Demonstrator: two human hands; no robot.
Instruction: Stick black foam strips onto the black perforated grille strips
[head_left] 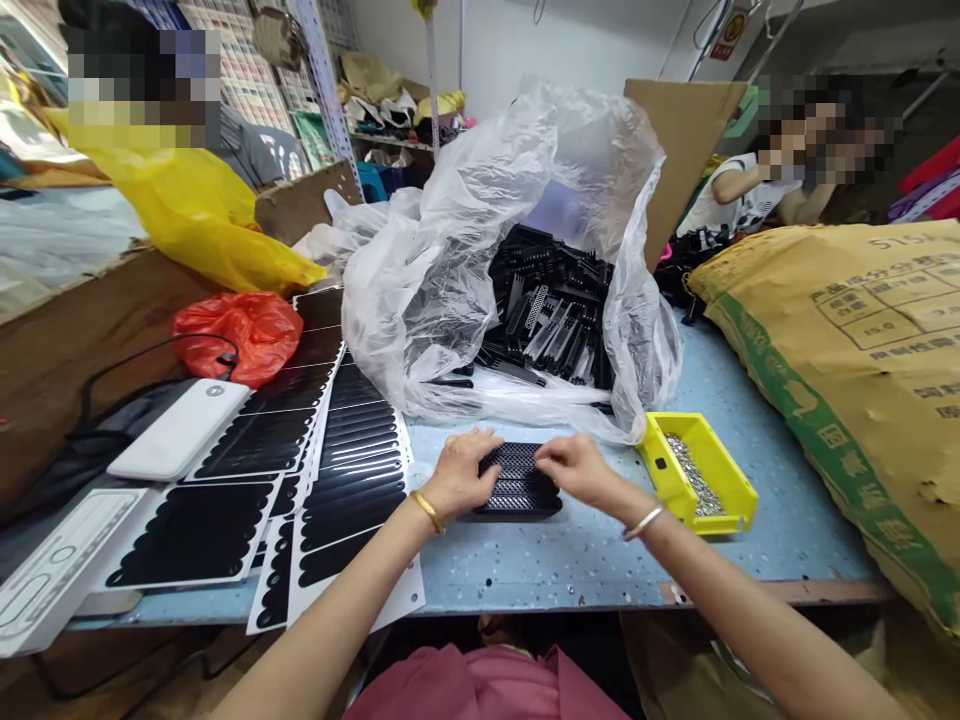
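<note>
Head view: near the table's [517, 570] front edge, the left hand [466, 468] clasps black strips [517, 472], probably light, stiff, best held by their ends; the right hand's [583, 470] grip is unclear.

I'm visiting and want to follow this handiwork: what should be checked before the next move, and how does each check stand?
1. Left hand steadying the black mesh pieces: ok, it rests against their left end.
2. Right hand at the pieces: ok, near their right end.
3. Small item between its fingertips: cannot tell.
4. Yellow bin upright, with metal parts inside: ok.
5. Plastic bag open to its black parts: ok.
</note>
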